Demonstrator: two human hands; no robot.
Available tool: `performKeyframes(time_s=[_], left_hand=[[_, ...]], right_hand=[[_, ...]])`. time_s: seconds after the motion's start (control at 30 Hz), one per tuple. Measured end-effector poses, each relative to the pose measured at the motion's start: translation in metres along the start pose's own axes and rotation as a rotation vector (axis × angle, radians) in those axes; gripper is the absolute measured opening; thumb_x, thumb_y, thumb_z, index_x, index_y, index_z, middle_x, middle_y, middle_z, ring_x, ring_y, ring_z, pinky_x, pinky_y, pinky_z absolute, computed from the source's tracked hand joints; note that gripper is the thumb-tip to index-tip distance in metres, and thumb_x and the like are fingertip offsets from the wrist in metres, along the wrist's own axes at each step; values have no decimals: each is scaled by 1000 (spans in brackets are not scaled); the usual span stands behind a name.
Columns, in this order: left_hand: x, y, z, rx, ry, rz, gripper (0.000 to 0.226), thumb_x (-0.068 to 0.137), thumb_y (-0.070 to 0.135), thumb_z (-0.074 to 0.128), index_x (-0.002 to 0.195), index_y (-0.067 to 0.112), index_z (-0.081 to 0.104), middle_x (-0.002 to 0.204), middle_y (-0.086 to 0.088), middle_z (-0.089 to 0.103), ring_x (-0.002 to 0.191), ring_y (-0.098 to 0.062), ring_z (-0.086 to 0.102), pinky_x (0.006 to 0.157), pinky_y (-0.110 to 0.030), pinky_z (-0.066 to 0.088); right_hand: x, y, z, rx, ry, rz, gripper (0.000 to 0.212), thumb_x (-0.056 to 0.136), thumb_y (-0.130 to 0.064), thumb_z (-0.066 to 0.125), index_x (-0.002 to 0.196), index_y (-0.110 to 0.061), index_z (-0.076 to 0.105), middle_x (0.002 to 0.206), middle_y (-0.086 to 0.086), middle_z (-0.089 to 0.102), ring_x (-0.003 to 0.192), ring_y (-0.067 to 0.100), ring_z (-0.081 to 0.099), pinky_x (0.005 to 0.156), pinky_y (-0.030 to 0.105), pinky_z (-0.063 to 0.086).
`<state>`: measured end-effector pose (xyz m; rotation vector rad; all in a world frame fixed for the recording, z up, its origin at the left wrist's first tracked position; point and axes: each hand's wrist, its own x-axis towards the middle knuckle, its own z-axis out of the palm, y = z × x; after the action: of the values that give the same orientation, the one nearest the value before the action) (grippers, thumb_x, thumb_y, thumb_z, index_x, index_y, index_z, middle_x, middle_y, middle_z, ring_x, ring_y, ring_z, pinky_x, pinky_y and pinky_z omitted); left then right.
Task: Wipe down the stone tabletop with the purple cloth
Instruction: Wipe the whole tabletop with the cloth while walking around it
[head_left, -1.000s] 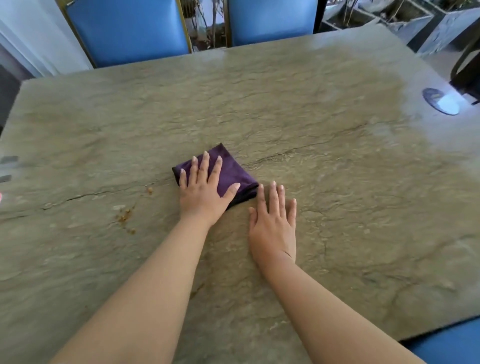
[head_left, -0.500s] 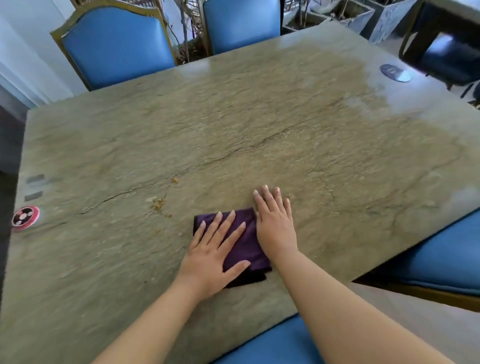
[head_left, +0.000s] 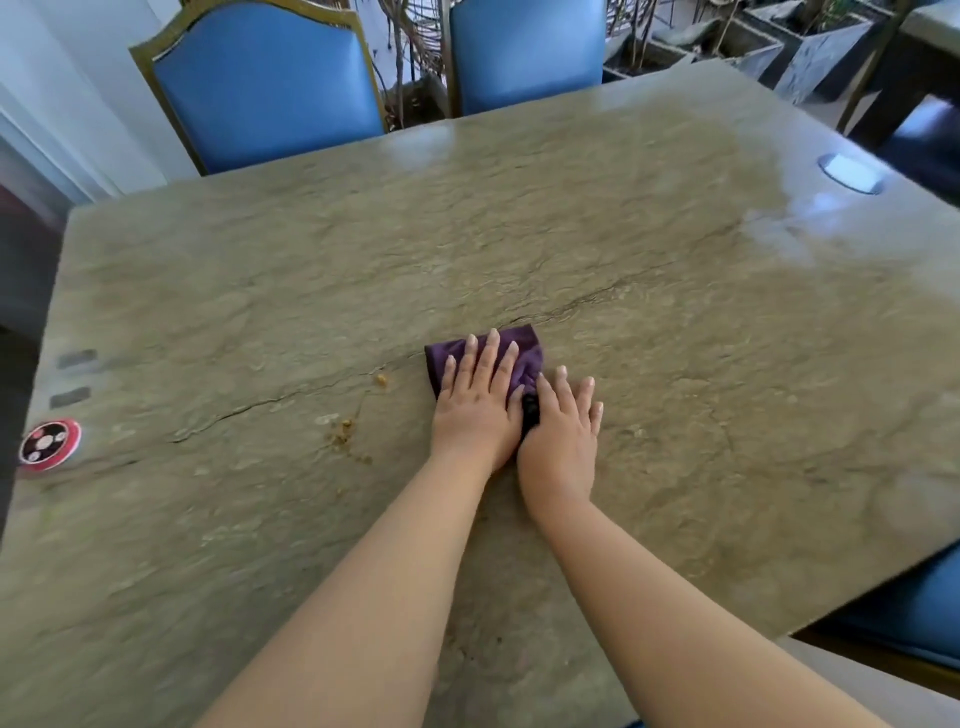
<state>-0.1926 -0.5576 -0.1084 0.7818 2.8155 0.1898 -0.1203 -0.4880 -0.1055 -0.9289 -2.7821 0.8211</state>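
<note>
Head view: a stone desk (head_left: 519, 234) fills most of the frame, its greenish-brown surface crossed by a dark crack running from the left middle toward the right. Near the centre of the frame lies the purple cloth (head_left: 522, 349), folded into a small pad. The left hand (head_left: 478, 402) presses flat on top of it, palm down, its fingers (head_left: 488, 358) stretched out and slightly spread, gripping nothing. The right hand (head_left: 563, 434) lies flat just beside it, touching the left hand and the cloth's right edge, its fingers likewise extended and close together. Both bare forearms reach in from the bottom of the frame.

Left of the cloth, some brownish crumbs (head_left: 343, 434) sit on the stone, with a smaller speck (head_left: 382, 380) nearer the cloth. At the far left edge rests a round red and black disc (head_left: 49, 444). In the upper right is a shiny oval inset (head_left: 852, 173). Two blue chairs (head_left: 270, 88) stand at the far side, across the top of the frame, and another blue seat (head_left: 914, 613) shows at the lower right.
</note>
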Motion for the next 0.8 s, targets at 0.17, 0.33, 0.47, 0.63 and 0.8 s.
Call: performKeyframes(time_s=[0.17, 0.33, 0.47, 0.63, 0.8], left_hand=[[31, -46, -13, 32, 3, 139, 57, 102, 45, 17, 153, 32, -3, 161, 13, -13, 148, -9, -13, 119, -33, -13], [101, -101, -37, 93, -33, 161, 66, 94, 65, 19, 152, 39, -2, 161, 13, -10, 148, -11, -9, 120, -36, -9], [137, -153, -48, 69, 0, -84, 69, 91, 70, 16, 152, 40, 1, 162, 11, -8, 149, -14, -10, 120, -39, -8], [105, -167, -46, 25, 8, -257, 67, 94, 66, 13, 153, 36, -2, 162, 5, -12, 149, -19, -12, 120, -42, -8], [16, -173, -30, 36, 62, -83, 64, 95, 64, 18, 151, 42, -1, 162, 8, -11, 149, -16, -9, 120, -37, -8]], right_hand=[[11, -31, 19, -160, 11, 116, 63, 95, -12, 34, 151, -36, 15, 161, 1, -6, 145, 30, -18, 118, 42, -13], [35, -69, 45, -236, 11, 91, 64, 96, -21, 26, 152, -30, -6, 160, 2, -15, 144, 33, -22, 116, 49, -13], [43, -71, 56, -289, 54, 43, 56, 100, -24, 19, 153, -29, 0, 161, 3, -9, 145, 34, -17, 115, 55, -12], [42, -73, 56, -273, 60, 32, 51, 102, -29, 19, 152, -32, 9, 162, 0, 1, 146, 32, -12, 116, 54, -10], [24, -79, 57, -216, 53, 47, 50, 103, -28, 24, 152, -30, 15, 162, -3, 4, 147, 28, -9, 118, 46, -7]])
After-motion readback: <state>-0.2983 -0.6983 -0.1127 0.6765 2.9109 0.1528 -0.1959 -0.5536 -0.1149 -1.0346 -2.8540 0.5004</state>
